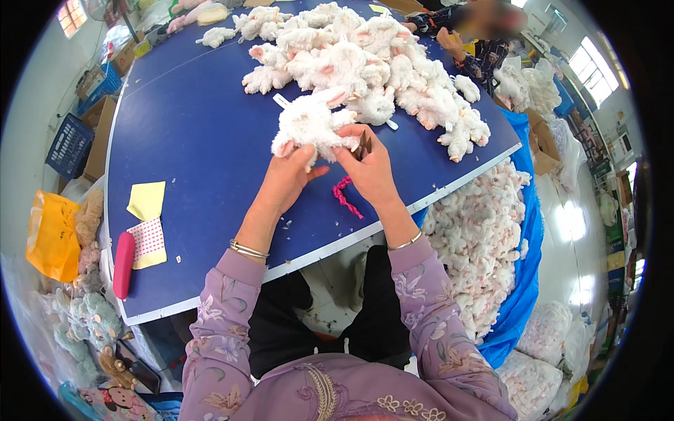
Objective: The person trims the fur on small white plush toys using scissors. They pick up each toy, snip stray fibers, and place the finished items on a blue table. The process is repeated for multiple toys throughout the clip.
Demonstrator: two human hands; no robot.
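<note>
A fluffy white plush toy [307,126] with pink ears is held over the blue table [203,140]. My left hand [289,170] grips its lower left edge between thumb and fingers. My right hand [368,167] pinches its right side and also has small dark snips [364,146] tucked in the palm, blades pointing up. Below the right hand, a twisted bright pink cord [344,198] lies on the table; whether it joins the snips is hidden. A white tag [281,101] sticks out at the toy's upper left.
A heap of similar white plush toys [337,52] covers the far table. Beside the right edge, a blue sack [523,210] holds many more. Stickers [149,242] and a pink case [123,265] lie at left. Another person's hand [451,43] shows at the far right.
</note>
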